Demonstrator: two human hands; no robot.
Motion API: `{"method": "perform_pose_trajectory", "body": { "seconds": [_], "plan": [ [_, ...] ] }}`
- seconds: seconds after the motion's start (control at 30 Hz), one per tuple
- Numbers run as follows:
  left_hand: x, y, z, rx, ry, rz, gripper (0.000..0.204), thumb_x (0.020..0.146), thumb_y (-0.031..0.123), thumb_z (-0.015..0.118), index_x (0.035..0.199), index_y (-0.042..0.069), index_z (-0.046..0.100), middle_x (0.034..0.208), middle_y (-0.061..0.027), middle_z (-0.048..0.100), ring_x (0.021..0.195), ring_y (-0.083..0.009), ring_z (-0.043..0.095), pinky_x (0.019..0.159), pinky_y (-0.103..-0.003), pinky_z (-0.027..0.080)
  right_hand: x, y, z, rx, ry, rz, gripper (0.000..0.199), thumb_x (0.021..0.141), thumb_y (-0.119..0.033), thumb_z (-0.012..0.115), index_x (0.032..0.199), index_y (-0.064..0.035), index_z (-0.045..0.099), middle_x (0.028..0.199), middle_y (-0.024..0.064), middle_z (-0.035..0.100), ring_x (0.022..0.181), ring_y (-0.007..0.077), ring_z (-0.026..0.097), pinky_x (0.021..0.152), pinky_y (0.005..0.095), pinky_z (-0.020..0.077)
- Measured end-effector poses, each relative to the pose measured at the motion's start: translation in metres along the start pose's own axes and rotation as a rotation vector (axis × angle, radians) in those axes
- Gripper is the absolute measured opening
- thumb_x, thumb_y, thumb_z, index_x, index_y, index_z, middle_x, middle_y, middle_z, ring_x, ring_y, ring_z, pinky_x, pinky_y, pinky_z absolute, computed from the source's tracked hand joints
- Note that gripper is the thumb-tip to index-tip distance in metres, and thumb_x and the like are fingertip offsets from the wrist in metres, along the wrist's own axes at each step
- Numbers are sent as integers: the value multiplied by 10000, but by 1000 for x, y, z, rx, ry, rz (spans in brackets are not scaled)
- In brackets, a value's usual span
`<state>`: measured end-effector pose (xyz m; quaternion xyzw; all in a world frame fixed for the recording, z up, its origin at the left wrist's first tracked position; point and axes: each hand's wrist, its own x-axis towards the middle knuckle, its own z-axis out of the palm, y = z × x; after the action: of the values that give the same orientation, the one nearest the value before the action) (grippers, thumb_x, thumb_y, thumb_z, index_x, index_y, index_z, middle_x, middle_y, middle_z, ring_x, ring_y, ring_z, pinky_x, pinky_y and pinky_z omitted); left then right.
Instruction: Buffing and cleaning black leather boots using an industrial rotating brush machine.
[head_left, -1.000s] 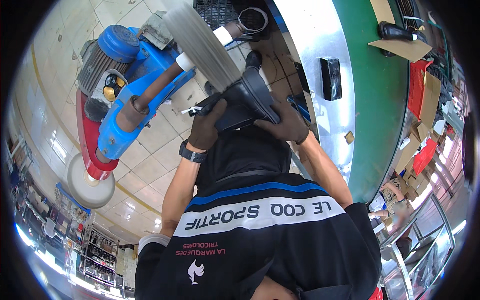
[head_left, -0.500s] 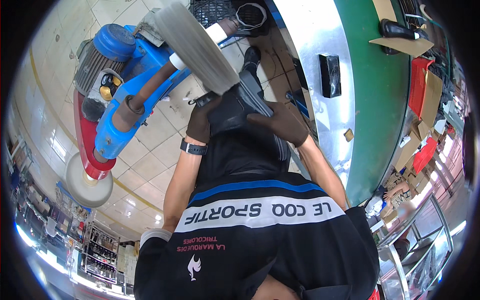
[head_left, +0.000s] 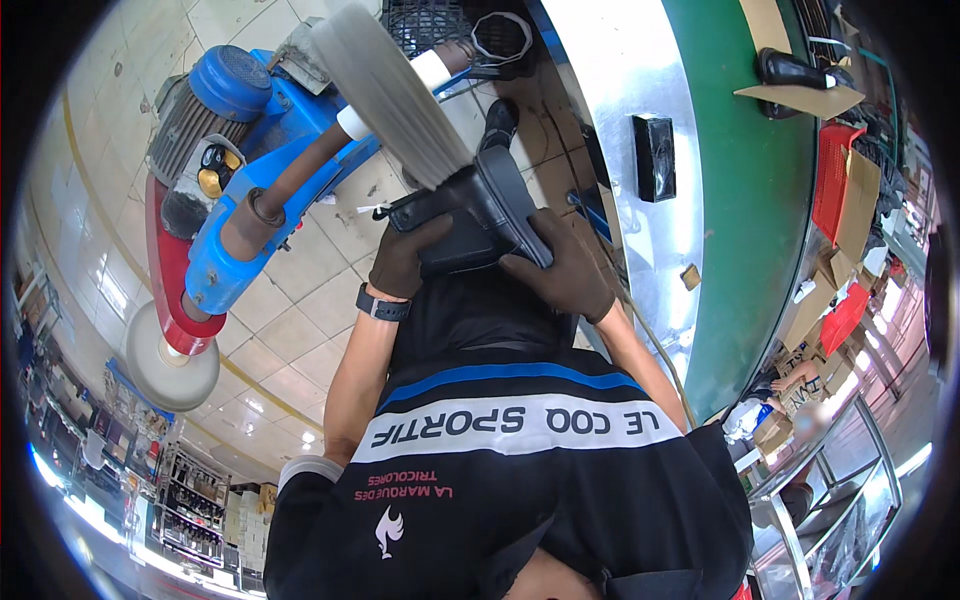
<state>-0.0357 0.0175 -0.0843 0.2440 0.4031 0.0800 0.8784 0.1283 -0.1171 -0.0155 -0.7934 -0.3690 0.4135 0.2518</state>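
Note:
A black leather boot [head_left: 508, 205] is held between my two gloved hands, in front of my lap. Its upper meets the lower edge of a pale buffing wheel [head_left: 395, 95], whose surface looks blurred. My left hand [head_left: 402, 258], in a brown glove, is closed round the shaft side, where a strap with a small white tag sticks out. The right hand [head_left: 562, 268], gloved alike, grips the sole side, with its thumb on the near end. Part of the boot's upper is hidden behind the wheel.
The wheel sits on the shaft of a blue machine [head_left: 270, 215] with a motor [head_left: 230, 82], a red guard [head_left: 168, 240] and a second white wheel [head_left: 170, 362]. At right, a metal ledge [head_left: 650, 60] bears a black box [head_left: 655, 158] beside a green worktop [head_left: 745, 240]. Another person's hand [head_left: 797, 378] shows farther right.
The boot has turned in my hands, so more of its sole edge and the strap at left now show. My right hand has shifted slightly nearer to me.

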Motion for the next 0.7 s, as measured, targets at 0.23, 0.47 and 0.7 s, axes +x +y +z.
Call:
{"method": "perform_pose_trajectory", "body": {
  "seconds": [0.23,0.47,0.7],
  "plan": [
    [17,-13,-23,-120,75,-88,291,809,84,579,1076,-32,575,1024,-113,626,939,-184,614,855,-297,487,22,13,16,162,-169,264,651,741,-400,668,1141,93,524,1081,295,556,999,354,565,887,380,418],
    [68,-36,-73,-43,-94,22,311,866,103,495,1137,-47,522,1102,-144,594,1018,-218,583,899,-319,485,72,20,25,185,-267,332,459,767,-371,637,962,44,642,806,168,661,714,202,625,690,327,465],
    [13,-48,-38,28,-72,-21,348,819,-27,491,1165,-59,515,1169,-155,570,1100,-260,545,949,-353,452,10,7,-3,28,-191,193,605,718,-341,692,1164,37,537,1037,215,603,925,266,594,833,344,428]
  ]
}}
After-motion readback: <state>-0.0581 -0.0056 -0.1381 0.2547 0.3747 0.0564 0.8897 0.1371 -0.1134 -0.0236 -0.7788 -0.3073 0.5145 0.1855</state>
